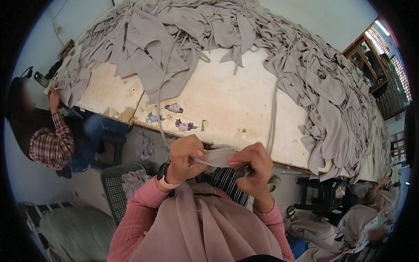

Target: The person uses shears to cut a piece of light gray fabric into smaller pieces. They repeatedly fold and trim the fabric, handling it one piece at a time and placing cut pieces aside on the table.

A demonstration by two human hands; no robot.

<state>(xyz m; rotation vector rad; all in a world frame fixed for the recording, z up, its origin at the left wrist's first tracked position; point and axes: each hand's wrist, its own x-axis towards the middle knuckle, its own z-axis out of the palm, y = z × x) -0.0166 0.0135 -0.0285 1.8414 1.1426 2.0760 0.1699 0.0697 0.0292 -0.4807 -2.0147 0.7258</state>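
A small strip of grey-beige fabric (219, 156) is stretched between my two hands, just in front of the table's near edge. My left hand (187, 158) is closed, pinching the strip's left end between thumb and fingers. At the other end, my right hand (255, 168) is closed too, its fingertips against the fabric. Blurred by motion, a small dark tool (241, 172), perhaps thread snips, sits in the right hand. A long thin fabric strap (160, 118) runs from the tabletop down to my left hand.
Heaps of the same fabric (331, 96) cover the table's (218, 105) back and right. A co-worker (52, 139) sits at the left, handling cloth; another person (371, 233) is at the lower right. A green plastic basket (107, 185) and a black stool (318, 192) stand below.
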